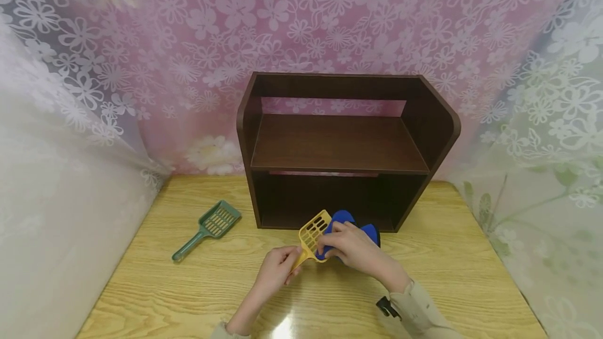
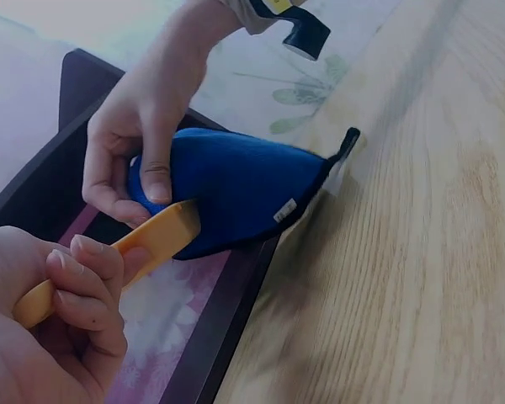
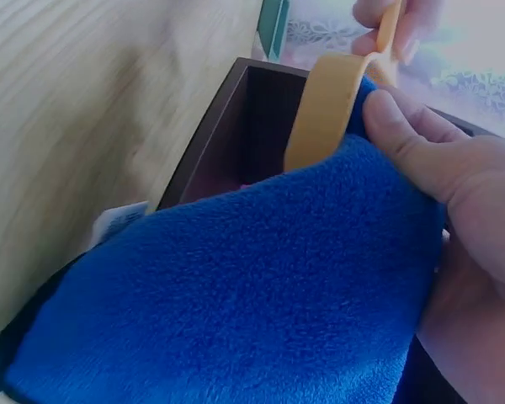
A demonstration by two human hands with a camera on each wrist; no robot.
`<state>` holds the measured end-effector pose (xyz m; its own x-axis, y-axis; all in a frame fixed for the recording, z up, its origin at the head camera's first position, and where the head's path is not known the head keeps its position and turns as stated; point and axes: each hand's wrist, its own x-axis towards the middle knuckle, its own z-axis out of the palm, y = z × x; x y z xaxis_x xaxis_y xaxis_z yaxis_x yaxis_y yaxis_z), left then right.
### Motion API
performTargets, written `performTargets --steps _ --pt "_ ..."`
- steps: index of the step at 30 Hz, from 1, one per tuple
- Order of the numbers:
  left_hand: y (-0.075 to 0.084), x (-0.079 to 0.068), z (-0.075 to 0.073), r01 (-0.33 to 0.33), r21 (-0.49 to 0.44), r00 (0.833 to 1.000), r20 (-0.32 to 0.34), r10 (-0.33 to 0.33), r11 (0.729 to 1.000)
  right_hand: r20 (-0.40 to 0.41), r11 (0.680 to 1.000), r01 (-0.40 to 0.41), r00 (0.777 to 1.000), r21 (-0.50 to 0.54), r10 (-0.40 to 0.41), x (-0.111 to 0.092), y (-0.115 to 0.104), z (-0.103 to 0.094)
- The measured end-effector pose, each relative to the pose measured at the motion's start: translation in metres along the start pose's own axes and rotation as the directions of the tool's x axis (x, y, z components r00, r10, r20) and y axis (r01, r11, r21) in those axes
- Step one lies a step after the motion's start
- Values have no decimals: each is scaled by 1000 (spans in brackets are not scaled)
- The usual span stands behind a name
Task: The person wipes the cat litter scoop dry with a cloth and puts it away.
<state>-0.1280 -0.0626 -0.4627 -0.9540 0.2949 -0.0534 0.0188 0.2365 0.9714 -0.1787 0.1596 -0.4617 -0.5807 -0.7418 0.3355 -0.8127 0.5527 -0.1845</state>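
My left hand (image 1: 275, 270) grips the handle of a yellow slotted litter scoop (image 1: 305, 253), raised in front of the dark shelf. In the left wrist view, its fingers curl round the yellow handle. A blue plush cloth (image 1: 342, 217) with dark edging is in my right hand (image 1: 354, 249), which pinches it against the right side of the scoop's head. The right wrist view shows the cloth (image 3: 236, 295) hanging broad below the thumb, against the scoop's side wall (image 3: 321, 109). Part of the scoop's head is hidden behind cloth and fingers.
A green slotted litter scoop (image 1: 201, 233) lies on the wooden table (image 1: 226, 297) to the left. Behind the hands stands a dark brown two-level shelf (image 1: 339, 143). Floral curtains (image 1: 301, 20) hang at the back and both sides.
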Motion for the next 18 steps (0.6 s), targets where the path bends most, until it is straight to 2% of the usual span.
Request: performTargets --steps 4,9,12,18 --pt "0 -1 -3 -10 0 1000 -7 10 1000 -124 998 2 992 -64 -10 -5 4 4" --pt "-17 5 -5 -25 -11 1000 -11 24 1000 -279 992 7 959 -123 -42 -12 11 10" --pt "-27 9 -6 -19 -22 1000 11 19 1000 -338 993 13 940 -118 -52 -15 13 13" --pt "-32 9 -9 -53 -18 997 51 54 998 -428 995 -26 904 -96 -17 -18 18 14"
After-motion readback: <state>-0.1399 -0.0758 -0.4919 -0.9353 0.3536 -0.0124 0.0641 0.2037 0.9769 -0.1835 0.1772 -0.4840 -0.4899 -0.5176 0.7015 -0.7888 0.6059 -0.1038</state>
